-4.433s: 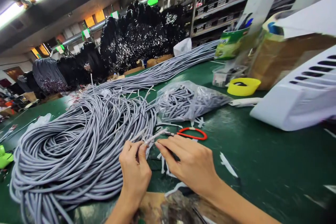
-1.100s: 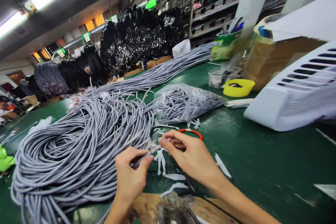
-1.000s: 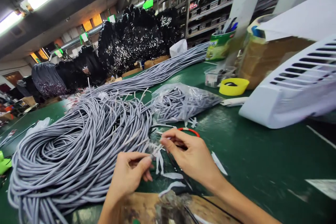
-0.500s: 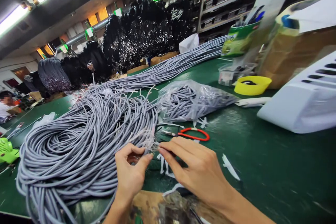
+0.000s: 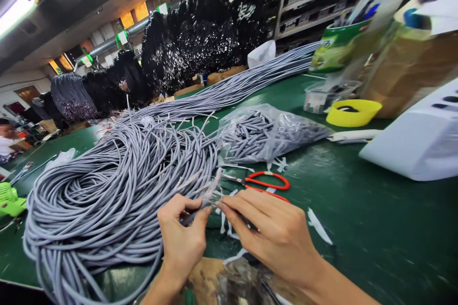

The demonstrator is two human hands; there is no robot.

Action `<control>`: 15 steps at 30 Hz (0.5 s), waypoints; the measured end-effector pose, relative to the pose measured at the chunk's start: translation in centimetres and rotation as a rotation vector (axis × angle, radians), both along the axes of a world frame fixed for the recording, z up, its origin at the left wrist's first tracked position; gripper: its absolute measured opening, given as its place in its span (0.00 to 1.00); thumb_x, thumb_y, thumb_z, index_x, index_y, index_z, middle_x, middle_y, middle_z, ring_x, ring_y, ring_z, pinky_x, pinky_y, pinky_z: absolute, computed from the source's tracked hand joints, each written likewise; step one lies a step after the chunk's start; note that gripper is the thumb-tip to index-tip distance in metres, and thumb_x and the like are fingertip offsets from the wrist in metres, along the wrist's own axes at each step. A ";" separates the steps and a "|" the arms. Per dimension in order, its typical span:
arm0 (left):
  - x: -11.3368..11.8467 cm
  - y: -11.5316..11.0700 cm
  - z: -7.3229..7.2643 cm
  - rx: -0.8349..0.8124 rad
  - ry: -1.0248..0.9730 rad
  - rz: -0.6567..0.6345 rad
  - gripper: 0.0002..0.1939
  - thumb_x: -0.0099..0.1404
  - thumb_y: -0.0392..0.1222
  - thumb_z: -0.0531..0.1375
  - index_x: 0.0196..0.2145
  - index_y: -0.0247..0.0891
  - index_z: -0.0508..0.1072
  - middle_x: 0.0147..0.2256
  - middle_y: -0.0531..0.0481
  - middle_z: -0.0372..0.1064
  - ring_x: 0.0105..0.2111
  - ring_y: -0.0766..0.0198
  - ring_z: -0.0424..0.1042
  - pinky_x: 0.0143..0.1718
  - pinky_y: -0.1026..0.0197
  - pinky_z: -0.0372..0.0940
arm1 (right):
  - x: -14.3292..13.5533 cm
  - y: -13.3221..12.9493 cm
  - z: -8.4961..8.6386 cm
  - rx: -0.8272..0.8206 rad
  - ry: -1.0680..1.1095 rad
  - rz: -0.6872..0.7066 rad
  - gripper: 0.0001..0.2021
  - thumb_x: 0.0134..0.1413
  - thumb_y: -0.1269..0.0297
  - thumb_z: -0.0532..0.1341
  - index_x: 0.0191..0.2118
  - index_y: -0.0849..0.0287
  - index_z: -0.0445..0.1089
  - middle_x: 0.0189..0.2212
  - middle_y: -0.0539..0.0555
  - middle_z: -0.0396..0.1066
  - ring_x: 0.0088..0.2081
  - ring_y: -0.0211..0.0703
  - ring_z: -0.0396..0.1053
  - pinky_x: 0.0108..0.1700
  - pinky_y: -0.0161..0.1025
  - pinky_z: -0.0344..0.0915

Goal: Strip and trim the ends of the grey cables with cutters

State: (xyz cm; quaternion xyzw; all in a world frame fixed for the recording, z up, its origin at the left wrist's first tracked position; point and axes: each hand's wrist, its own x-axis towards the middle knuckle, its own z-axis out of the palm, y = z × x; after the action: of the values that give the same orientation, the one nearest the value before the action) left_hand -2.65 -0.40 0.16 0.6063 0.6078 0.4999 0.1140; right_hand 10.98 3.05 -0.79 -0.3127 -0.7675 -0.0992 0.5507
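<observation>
My left hand (image 5: 184, 233) is closed, thumb and fingers pinching a grey cable (image 5: 189, 219) near its stripped end. Out of that end fan pale inner wires and fine frayed shield strands (image 5: 214, 186). Close by on the right, my right hand (image 5: 268, 231) pinches some of the fine strands between thumb and fingertips. A large coiled bundle of grey cables (image 5: 96, 200) spreads over the bench to the left. Just beyond my right hand lie scissors (image 5: 268, 178) with red handles, partly covered by that hand.
On the green bench (image 5: 386, 228) a clear bag of short grey cable pieces (image 5: 257, 133) sits behind the scissors. White scraps (image 5: 318, 226) lie about. At right stand a yellow tape ring (image 5: 352, 113), a small clear box (image 5: 322, 97) and a green can (image 5: 338, 47).
The wires at the cable end now stand more upright and together. Both hands keep their pinch with little movement. The camera view has shifted slightly.
</observation>
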 end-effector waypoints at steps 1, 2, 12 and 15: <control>0.0 0.0 0.0 0.002 -0.003 0.008 0.05 0.52 0.36 0.61 0.21 0.35 0.72 0.19 0.54 0.67 0.19 0.68 0.64 0.20 0.68 0.57 | 0.0 0.0 0.0 -0.003 0.003 -0.012 0.12 0.57 0.70 0.53 0.25 0.61 0.69 0.18 0.51 0.69 0.21 0.37 0.64 0.27 0.34 0.57; -0.1 0.0 0.0 0.002 -0.009 0.012 0.05 0.52 0.36 0.61 0.21 0.35 0.72 0.19 0.54 0.68 0.20 0.68 0.64 0.20 0.68 0.57 | 0.1 0.0 0.0 -0.005 0.004 -0.023 0.12 0.57 0.70 0.53 0.25 0.61 0.68 0.18 0.51 0.69 0.21 0.37 0.65 0.27 0.34 0.57; 0.0 -0.1 0.2 -0.037 -0.071 -0.006 0.06 0.52 0.37 0.61 0.20 0.35 0.71 0.18 0.54 0.67 0.19 0.68 0.62 0.20 0.67 0.57 | -0.2 0.2 -0.2 -0.017 0.011 -0.028 0.11 0.59 0.71 0.51 0.27 0.61 0.67 0.18 0.51 0.68 0.20 0.37 0.65 0.25 0.34 0.58; 0.0 -0.1 0.1 -0.047 -0.080 -0.008 0.06 0.52 0.37 0.61 0.20 0.35 0.71 0.18 0.54 0.67 0.19 0.68 0.62 0.20 0.67 0.56 | -0.4 0.1 -0.3 -0.016 0.054 0.018 0.10 0.59 0.71 0.51 0.28 0.61 0.65 0.20 0.51 0.69 0.21 0.36 0.66 0.25 0.33 0.60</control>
State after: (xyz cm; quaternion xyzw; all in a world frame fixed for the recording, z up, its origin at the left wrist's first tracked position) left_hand -2.66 -0.54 0.28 0.5857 0.6119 0.5087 0.1546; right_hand 10.59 3.16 -1.13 -0.3128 -0.7558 -0.0798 0.5697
